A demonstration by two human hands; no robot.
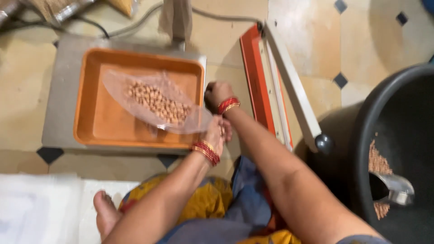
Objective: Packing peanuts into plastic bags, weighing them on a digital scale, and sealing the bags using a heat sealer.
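Step, judging by pose: clear plastic bag [153, 101] of peanuts resting in orange tray [97, 122] on grey scale [58, 95]. L hand [216, 135] pinches bag's open end; R hand [218, 94] clenched beside tray rim, grip unclear. Next probably needs mouth kept shut & flat for the impulse sealer [275, 86], lever up. Bag thin, crinkly; nuts small, round

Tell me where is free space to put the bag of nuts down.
The orange tray is bare along its left and front edges. Floor tiles right of the heat sealer are bare too. It is crowded where both hands, left hand and right hand, hold the bag.
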